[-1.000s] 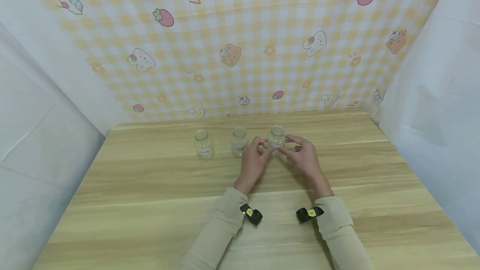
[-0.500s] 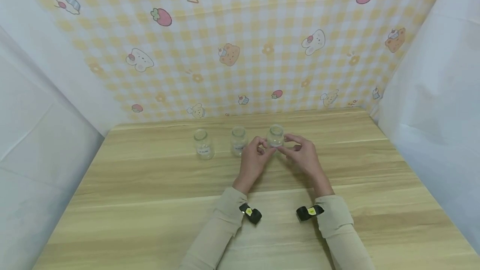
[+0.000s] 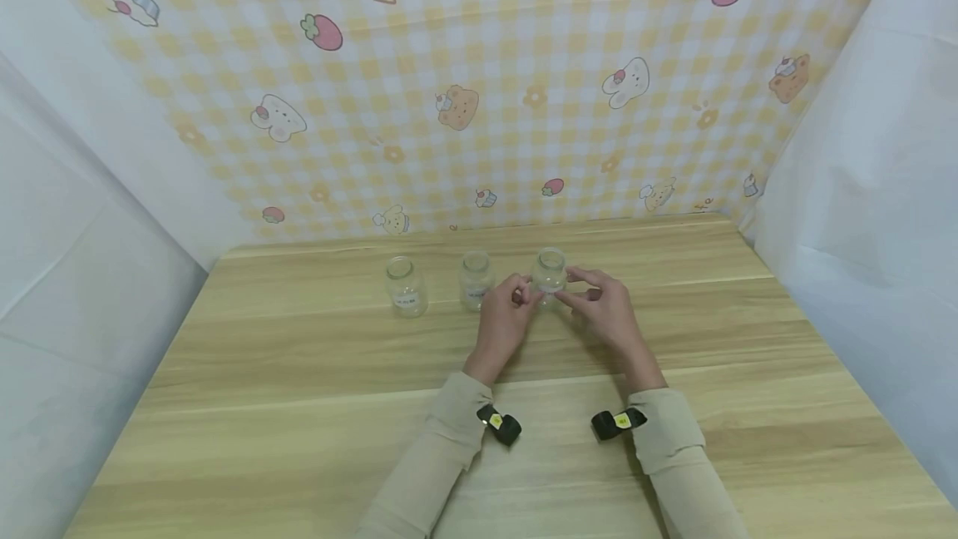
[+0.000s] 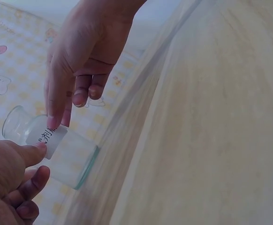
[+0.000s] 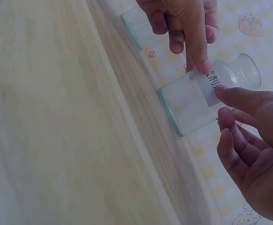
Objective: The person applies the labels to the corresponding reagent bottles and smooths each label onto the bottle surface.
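A clear, wide-mouthed glass reagent bottle stands upright and unlidded at the right end of a row on the wooden table. On its front is a white label with dark characters, partly covered by thumbs. My left hand holds the bottle's left side, its thumb pressing the label. From the right, my right hand grips the same bottle between thumb and fingers; its thumb lies on the label's edge. Both thumbs meet close together on the label in the right wrist view.
Two similar labelled bottles stand to the left, a middle one partly behind my left hand and a far-left one. Behind the table hangs a yellow checked cloth; white sheets flank both sides.
My left thumb has slid a little leftward over the label, away from the right thumb. The right hand and the bottles stay in place.
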Action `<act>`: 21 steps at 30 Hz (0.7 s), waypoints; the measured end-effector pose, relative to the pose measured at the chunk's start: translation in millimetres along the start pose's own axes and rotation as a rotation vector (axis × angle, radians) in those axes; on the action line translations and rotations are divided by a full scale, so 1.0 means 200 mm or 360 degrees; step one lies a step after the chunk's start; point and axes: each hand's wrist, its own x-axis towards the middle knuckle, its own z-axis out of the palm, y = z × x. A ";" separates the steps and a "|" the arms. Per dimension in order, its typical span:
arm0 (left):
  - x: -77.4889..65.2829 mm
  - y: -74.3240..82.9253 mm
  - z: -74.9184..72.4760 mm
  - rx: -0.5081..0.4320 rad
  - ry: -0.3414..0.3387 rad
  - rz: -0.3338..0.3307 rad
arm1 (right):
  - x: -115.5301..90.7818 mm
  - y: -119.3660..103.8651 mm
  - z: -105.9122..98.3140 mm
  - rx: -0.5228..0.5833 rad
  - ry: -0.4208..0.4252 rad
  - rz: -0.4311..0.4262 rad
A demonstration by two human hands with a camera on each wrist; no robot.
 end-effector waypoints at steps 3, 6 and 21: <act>0.00 0.00 0.00 0.0004 -0.0006 0.0012 | 0.00 0.00 -0.01 -0.0008 -0.0012 -0.0020; 0.00 0.00 -0.01 0.0009 -0.0004 0.0020 | 0.00 0.01 -0.01 -0.0014 -0.0021 -0.0025; 0.01 -0.01 0.01 0.0069 0.0020 0.0047 | 0.00 0.01 -0.02 0.0026 -0.0037 -0.0071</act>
